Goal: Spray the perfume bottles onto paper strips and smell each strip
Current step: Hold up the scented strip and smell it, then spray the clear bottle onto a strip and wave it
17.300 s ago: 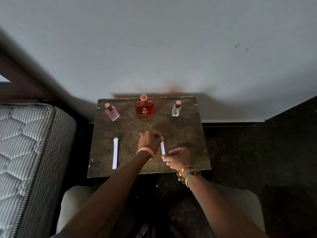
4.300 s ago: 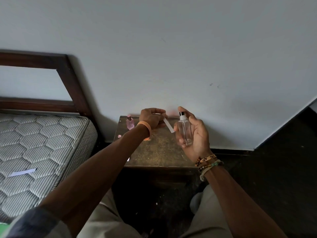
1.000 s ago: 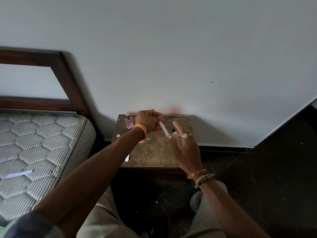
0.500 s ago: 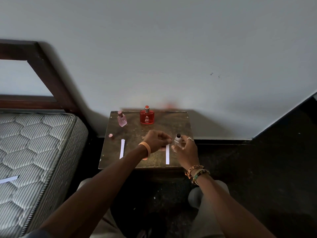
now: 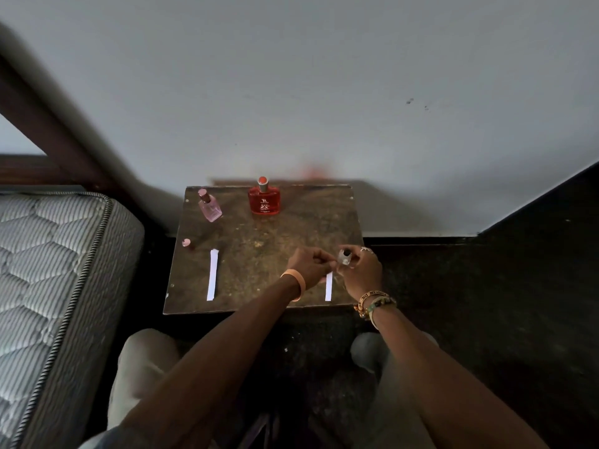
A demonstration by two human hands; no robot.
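Bottle (image 5: pixel 344 257) sat clamped in my right hand (image 5: pixel 361 273); my left hand (image 5: pixel 308 267) pinched closed beside it, lower right of surface (image 5: pixel 259 241).

The left hand (image 5: pixel 308 265) has a soft orange band (image 5: pixel 296 283) around its wrist. The right hand (image 5: pixel 361 270) has a silver ring (image 5: pixel 367 250) on one finger. Its wrist wears a few bracelets (image 5: pixel 374 303): one has letters on it, and one has green and gold beads. Both arms are bare. Light grey trousers (image 5: pixel 142 367) cover the knees.
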